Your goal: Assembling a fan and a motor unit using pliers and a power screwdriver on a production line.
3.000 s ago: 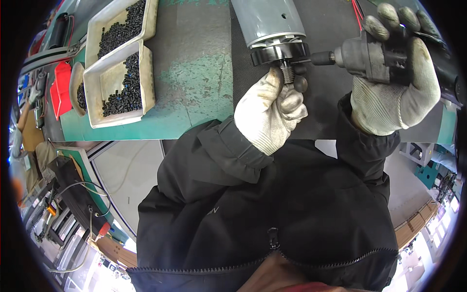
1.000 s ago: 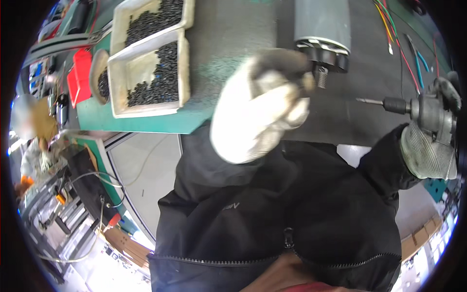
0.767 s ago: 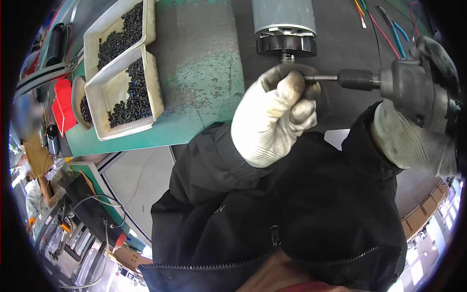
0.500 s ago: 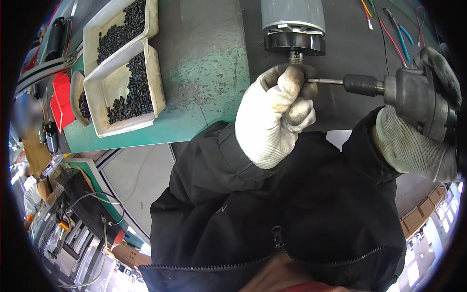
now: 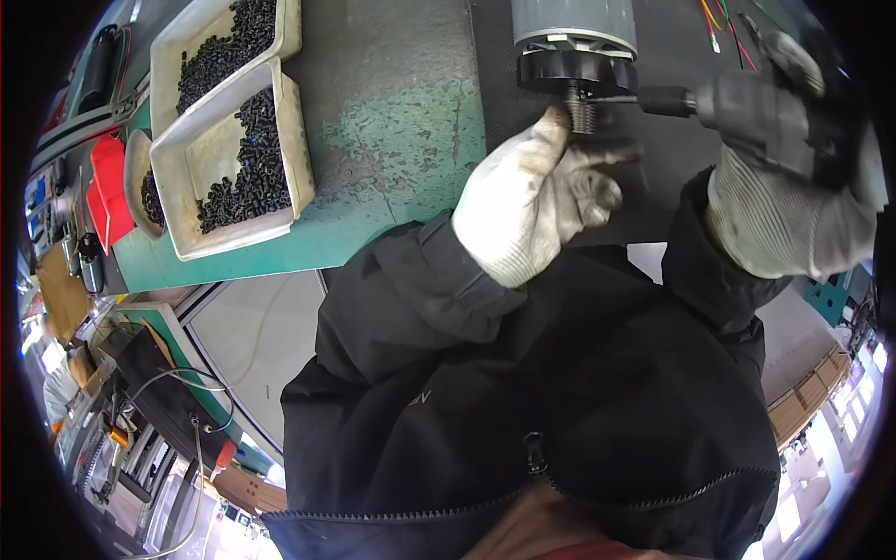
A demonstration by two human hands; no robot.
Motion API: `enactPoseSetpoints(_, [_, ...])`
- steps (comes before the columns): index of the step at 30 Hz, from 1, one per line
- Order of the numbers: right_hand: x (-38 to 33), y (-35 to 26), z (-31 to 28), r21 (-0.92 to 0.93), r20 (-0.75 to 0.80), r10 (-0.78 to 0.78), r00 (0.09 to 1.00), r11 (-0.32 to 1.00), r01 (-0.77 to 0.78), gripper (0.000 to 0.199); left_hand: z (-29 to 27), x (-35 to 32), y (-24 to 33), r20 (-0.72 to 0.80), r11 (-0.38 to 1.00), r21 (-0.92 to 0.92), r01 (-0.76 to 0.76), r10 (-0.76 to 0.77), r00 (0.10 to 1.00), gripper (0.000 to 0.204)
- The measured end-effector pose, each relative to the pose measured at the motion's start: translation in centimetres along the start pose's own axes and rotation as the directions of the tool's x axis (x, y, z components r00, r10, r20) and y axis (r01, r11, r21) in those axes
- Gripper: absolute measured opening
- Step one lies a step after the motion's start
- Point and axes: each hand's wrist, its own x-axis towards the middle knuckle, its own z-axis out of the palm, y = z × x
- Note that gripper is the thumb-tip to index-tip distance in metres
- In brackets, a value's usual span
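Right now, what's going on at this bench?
A person in a black jacket and work gloves is working on a grey cylindrical motor lying on a dark mat. The left hand has its fingertips at the threaded stub below the motor's black end cap. The right hand holds a power screwdriver sideways, bit tip at that stub. Two white trays of small black parts sit to the left.

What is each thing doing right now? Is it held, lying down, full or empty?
Grey cylinder: lying on the bench, black end cap toward the person.
Threaded stub: sticking out of the cap, touched by the left hand.
Power driver: gripped in the right hand, bit pointing at the stub.
Near tray: partly filled with small black parts.
Far tray: also holding black parts.
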Motion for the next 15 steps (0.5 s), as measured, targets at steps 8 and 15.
enactPoseSetpoints(8, [-0.8,-1.0,0.4,0.303,0.015,0.218,0.976,0.929,-0.212,0.050,-1.2,0.5,0.3,0.149,0.982,0.154,-0.109,0.086,0.985,0.026])
enactPoseSetpoints(15, [0.3,0.0,0.9,0.344,0.203,0.285,0.937,0.875,-0.341,0.041,-1.0,0.3,1.1,0.126,0.968,0.232,-0.095,0.067,0.990,0.028])
